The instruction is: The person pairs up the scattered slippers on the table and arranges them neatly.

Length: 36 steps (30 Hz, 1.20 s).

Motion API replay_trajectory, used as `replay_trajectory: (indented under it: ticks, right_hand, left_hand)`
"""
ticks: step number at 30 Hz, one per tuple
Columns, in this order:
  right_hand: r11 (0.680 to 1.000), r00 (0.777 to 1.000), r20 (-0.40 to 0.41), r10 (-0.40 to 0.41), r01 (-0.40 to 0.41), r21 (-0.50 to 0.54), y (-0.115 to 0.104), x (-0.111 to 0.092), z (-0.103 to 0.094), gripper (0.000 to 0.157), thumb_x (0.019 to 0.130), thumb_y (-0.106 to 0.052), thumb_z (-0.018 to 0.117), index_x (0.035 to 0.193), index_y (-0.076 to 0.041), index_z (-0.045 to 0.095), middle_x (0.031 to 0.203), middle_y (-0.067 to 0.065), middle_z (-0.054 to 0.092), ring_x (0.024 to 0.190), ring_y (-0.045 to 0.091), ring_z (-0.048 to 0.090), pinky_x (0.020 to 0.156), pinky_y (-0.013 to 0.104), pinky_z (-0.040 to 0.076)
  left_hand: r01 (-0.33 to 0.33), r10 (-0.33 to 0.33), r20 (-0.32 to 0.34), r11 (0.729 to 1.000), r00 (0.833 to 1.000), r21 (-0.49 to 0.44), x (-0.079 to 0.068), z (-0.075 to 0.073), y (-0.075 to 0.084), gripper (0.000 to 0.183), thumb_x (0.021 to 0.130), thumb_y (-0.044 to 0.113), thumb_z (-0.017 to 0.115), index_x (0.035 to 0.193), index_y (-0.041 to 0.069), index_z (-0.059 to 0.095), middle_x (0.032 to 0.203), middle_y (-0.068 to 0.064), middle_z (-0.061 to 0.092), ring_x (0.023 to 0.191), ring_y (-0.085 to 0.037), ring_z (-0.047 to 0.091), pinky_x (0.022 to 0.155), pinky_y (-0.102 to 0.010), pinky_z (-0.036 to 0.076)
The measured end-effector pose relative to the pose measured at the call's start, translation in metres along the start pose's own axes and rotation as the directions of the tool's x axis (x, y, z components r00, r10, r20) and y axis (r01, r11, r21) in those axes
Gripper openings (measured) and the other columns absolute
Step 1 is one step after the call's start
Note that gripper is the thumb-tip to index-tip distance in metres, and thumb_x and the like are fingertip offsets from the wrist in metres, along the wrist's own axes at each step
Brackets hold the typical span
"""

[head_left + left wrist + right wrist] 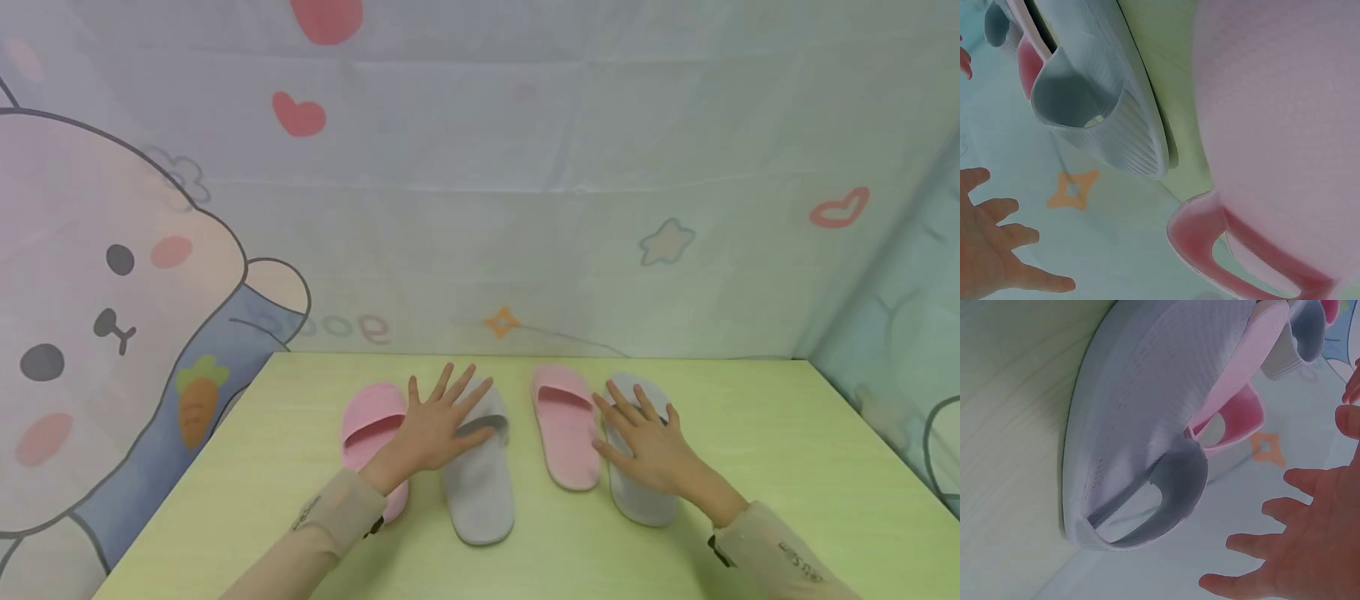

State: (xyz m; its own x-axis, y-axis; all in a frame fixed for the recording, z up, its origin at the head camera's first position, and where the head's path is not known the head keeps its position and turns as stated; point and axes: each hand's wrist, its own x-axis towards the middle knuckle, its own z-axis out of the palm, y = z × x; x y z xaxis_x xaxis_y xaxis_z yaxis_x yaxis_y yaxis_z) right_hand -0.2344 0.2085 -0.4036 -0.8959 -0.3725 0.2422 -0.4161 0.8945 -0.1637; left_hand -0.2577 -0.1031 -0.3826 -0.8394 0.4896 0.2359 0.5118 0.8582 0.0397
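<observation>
Two pink slippers and two grey slippers lie in a row on the table, toes toward the back. My left hand (437, 429) is spread above the left pink slipper (375, 405) and the left grey slipper (480, 500). Over the right grey slipper (647, 504) hovers my right hand (651, 450), fingers spread, its fingertips near the right pink slipper (567, 442). Both wrist views show a gap between the fingers and the slippers. In the left wrist view the left hand (991, 244) holds nothing; the right hand (1310, 531) is likewise bare in the right wrist view.
The pale yellow-green table (757, 450) ends at a hanging cloth (480, 250) printed with hearts, a star and a large cartoon animal. Another printed cloth (915, 333) hangs along the right side.
</observation>
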Motion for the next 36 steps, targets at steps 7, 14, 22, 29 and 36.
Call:
replay_trajectory:
  ticks: [7, 14, 22, 29, 36]
  right_hand:
    - [1.0, 1.0, 0.013, 0.015, -0.015, -0.001, 0.007, 0.003, 0.0, 0.061, 0.089, -0.049, 0.041, 0.141, -0.018, 0.028, 0.15, 0.01, 0.016, 0.133, 0.045, 0.013, 0.092, 0.073, 0.012]
    - [0.999, 0.999, 0.009, 0.037, -0.037, 0.009, 0.014, 0.005, 0.0, 0.061, 0.09, -0.049, 0.04, 0.14, -0.018, 0.028, 0.149, 0.013, 0.017, 0.132, 0.047, 0.013, 0.09, 0.073, 0.014]
    - [0.999, 0.999, 0.001, 0.045, -0.045, 0.008, 0.02, 0.008, -0.001, 0.059, 0.09, -0.047, 0.042, 0.139, -0.016, 0.03, 0.147, 0.018, 0.021, 0.13, 0.046, 0.021, 0.088, 0.073, 0.02]
    - [0.999, 0.999, -0.017, 0.047, -0.047, 0.001, 0.03, 0.013, -0.002, 0.059, 0.09, -0.043, 0.045, 0.138, -0.012, 0.033, 0.144, 0.021, 0.026, 0.126, 0.047, 0.03, 0.083, 0.07, 0.028]
    - [0.998, 0.998, 0.0, 0.069, -0.069, 0.011, 0.04, 0.017, 0.0, 0.057, 0.09, -0.042, 0.044, 0.137, -0.012, 0.033, 0.143, 0.024, 0.026, 0.124, 0.048, 0.031, 0.081, 0.071, 0.029]
  left_hand:
    - [0.003, -0.003, 0.01, 1.0, 1.0, -0.014, 0.008, -0.001, 0.0, 0.064, 0.086, 0.059, 0.038, 0.141, 0.03, 0.023, 0.149, -0.002, 0.02, 0.138, -0.029, 0.012, 0.097, -0.07, 0.01]
    - [0.013, -0.013, 0.005, 0.999, 1.0, -0.045, 0.018, 0.003, -0.002, 0.063, 0.087, 0.059, 0.037, 0.141, 0.03, 0.023, 0.148, -0.004, 0.023, 0.138, -0.03, 0.014, 0.098, -0.07, 0.01]
    - [0.038, -0.037, 0.014, 0.998, 0.999, -0.058, 0.026, 0.009, -0.007, 0.06, 0.088, 0.055, 0.038, 0.141, 0.029, 0.025, 0.148, -0.007, 0.025, 0.137, -0.032, 0.018, 0.099, -0.067, 0.012]
    - [0.055, -0.054, 0.016, 0.997, 0.998, -0.054, 0.032, 0.012, -0.012, 0.057, 0.089, 0.051, 0.04, 0.139, 0.025, 0.03, 0.144, -0.01, 0.031, 0.133, -0.036, 0.026, 0.1, -0.064, 0.018]
    - [0.063, -0.062, 0.029, 0.997, 0.998, -0.034, 0.035, 0.017, -0.016, 0.054, 0.09, 0.049, 0.041, 0.137, 0.024, 0.035, 0.141, -0.01, 0.037, 0.127, -0.037, 0.035, 0.099, -0.062, 0.023]
